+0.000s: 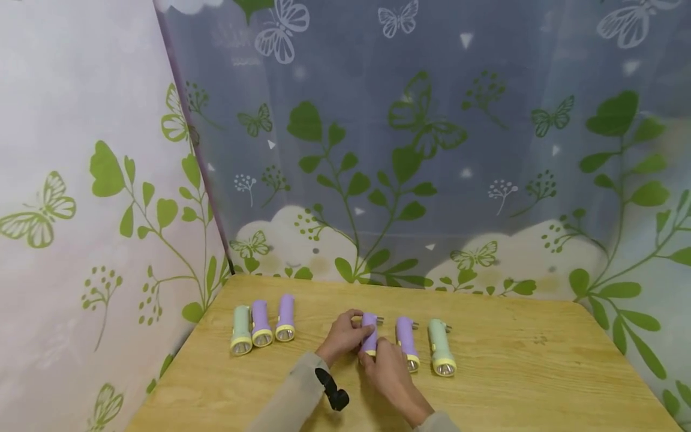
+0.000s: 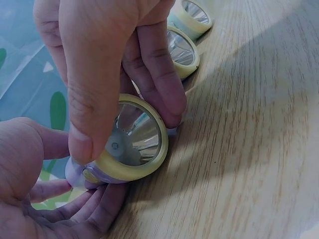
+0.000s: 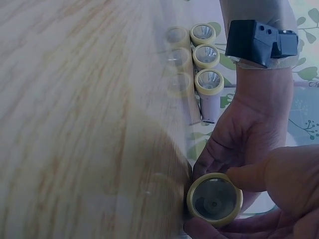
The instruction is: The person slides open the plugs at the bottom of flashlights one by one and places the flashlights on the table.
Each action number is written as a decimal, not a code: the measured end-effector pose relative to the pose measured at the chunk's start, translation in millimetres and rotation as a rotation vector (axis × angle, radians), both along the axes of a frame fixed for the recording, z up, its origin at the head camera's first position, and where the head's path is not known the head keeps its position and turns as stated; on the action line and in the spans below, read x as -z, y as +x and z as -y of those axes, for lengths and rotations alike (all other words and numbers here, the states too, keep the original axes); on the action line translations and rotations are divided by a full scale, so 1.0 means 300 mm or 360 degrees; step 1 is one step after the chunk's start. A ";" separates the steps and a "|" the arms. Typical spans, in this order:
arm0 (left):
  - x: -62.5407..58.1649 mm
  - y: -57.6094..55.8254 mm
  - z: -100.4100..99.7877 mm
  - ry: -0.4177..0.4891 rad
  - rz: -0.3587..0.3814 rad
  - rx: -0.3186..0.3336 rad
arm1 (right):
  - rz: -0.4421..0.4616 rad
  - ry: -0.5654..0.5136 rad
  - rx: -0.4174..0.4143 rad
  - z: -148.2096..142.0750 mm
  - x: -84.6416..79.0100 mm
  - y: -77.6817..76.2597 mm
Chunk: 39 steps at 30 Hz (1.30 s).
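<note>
A purple flashlight [image 1: 369,342] with a yellow head ring lies on the table between both hands, small plug prongs [image 1: 380,320] jutting from its far end. My left hand [image 1: 345,335] grips its body from the left, fingers curling under it in the left wrist view. With thumb and fingers, my right hand [image 1: 390,372] holds it at the lens end; that thumb lies by the yellow ring [image 2: 133,174] in the left wrist view. Just right of the right hand are another purple flashlight [image 1: 406,336] and a green flashlight [image 1: 439,345], prongs out on both.
At the left of the wooden table [image 1: 518,372] stand a green flashlight [image 1: 241,327] and two purple flashlights, one [image 1: 261,318] beside it and one [image 1: 285,312] farther right, lenses toward me. A patterned curtain [image 1: 486,180] hangs behind. A black strap [image 1: 332,390] circles the left sleeve.
</note>
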State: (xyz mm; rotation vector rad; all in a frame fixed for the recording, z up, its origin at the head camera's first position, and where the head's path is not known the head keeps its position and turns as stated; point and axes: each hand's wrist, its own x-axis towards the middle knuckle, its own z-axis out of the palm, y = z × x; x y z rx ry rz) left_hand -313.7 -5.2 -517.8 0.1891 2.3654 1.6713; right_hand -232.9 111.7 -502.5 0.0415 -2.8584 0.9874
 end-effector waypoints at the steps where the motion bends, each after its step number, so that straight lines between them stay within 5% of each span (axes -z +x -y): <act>1: 0.000 -0.001 -0.001 0.0000 -0.0007 0.0000 | -0.0004 0.0013 0.0009 0.000 0.001 0.000; 39: 0.004 0.011 -0.021 -0.0203 -0.0074 -0.0092 | 0.0049 0.0099 -0.0048 -0.008 -0.035 0.008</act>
